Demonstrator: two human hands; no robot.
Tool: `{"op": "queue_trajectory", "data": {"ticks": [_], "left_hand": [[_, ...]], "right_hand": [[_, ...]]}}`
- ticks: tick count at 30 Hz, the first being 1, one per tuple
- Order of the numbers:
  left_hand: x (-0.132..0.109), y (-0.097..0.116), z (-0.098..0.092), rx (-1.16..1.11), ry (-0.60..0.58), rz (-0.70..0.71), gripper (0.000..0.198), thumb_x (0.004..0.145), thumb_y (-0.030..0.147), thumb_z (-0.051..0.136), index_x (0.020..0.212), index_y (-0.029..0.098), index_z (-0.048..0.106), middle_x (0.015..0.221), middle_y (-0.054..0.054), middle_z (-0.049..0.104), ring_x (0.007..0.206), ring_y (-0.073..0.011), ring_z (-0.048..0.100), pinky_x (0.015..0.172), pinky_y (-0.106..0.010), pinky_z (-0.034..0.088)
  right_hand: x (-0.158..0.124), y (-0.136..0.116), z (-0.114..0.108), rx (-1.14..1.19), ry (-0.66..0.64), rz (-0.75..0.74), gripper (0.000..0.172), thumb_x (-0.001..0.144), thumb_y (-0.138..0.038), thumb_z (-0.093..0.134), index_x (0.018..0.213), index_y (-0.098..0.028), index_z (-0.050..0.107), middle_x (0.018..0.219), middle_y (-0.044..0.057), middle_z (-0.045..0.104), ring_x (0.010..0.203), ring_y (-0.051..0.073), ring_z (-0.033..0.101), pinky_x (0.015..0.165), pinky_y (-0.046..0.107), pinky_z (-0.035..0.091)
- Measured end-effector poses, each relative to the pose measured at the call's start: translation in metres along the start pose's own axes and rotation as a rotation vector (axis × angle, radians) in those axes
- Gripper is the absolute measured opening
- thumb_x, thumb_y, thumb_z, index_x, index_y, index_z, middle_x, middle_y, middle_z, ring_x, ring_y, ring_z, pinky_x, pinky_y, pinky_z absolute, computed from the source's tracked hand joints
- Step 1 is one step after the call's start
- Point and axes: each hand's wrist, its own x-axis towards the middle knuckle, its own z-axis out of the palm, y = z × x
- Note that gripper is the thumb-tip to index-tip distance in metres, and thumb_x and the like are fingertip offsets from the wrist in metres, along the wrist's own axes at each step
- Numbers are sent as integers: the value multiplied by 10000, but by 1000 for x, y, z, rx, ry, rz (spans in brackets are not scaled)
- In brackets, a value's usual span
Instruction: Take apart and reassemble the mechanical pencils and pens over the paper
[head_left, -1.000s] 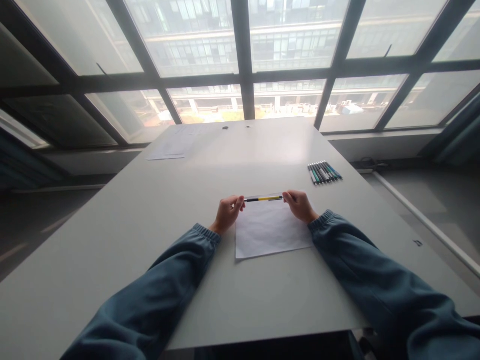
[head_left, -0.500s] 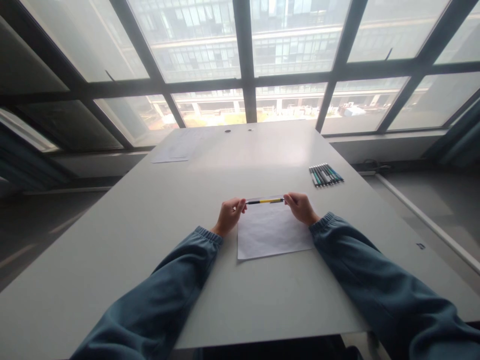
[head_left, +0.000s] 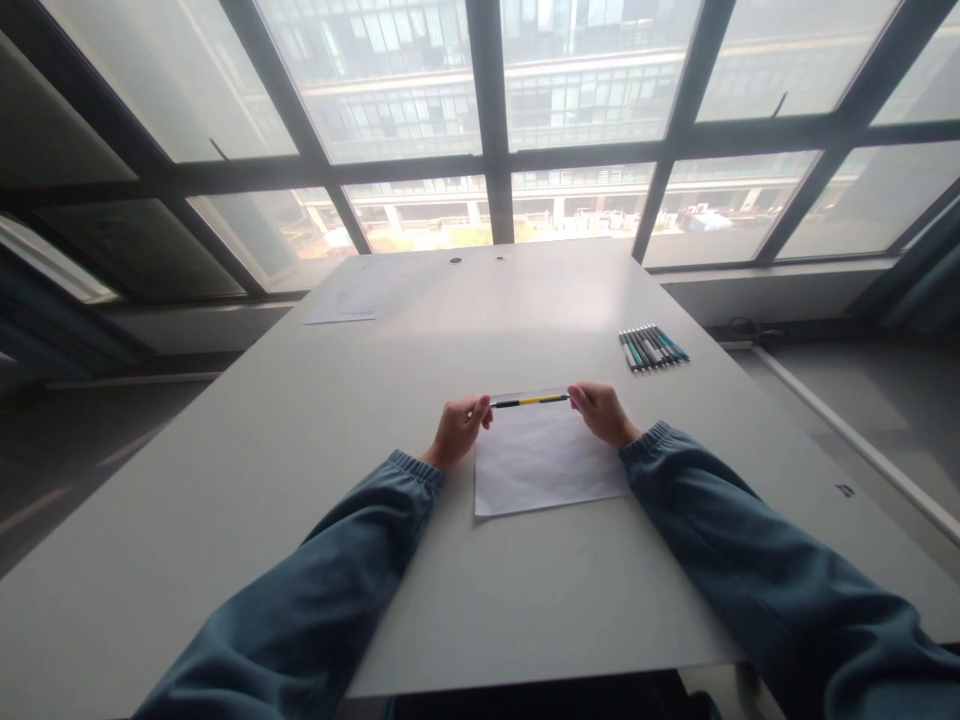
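A yellow and black pen is held level between both hands, just above the far edge of a white sheet of paper. My left hand pinches the pen's dark left end with its fingers closed. My right hand grips the right end, fingers closed too. Both arms wear blue-grey sleeves and rest over the grey table.
A row of several pens lies on the table to the right, beyond my right hand. Another sheet of paper lies at the far left near the window. Two small round holes sit at the table's far edge.
The hands and pen keep the same hold. Only the head view has shifted slightly.
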Motion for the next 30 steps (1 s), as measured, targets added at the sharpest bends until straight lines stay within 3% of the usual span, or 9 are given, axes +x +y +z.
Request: {"op": "queue_trajectory", "data": {"ticks": [8,12,16,22,30], "left_hand": [[3,-3,0,53,62,118,382,982,432,585,719,178,697,734,-41,707,694,-155,636,684,-285,486],[3,-5,1,81,111,165,240,942,397,656,849,187,725,791,-45,704,710,-153,619,645,-275,493],[3,-7,2,75,129,161,143,924,331,681,919,196,728,825,-46,692,753,-154,631,625,-262,497],[3,-8,3,81,127,161,94,906,286,694,939,206,728,833,-33,685,761,-149,635,619,-254,496],[3,-4,3,64,101,117,191,946,366,649,925,187,712,839,-39,684,756,-143,623,647,-251,495]], "right_hand": [[2,-23,-2,103,124,50,440,958,-506,555,650,-193,589,548,-23,514,530,123,470,547,273,367],[-1,-41,10,315,253,230,314,890,-474,650,782,-179,647,606,1,610,542,139,561,518,270,430],[-5,-46,21,491,273,380,330,828,-479,712,880,-154,678,655,28,664,591,158,626,529,274,478],[-4,-37,21,536,198,316,365,754,-444,804,941,-149,702,649,9,666,585,141,604,558,277,483],[-5,-37,22,512,184,262,365,803,-512,756,748,-165,657,559,-3,618,490,111,526,479,254,407]]}}
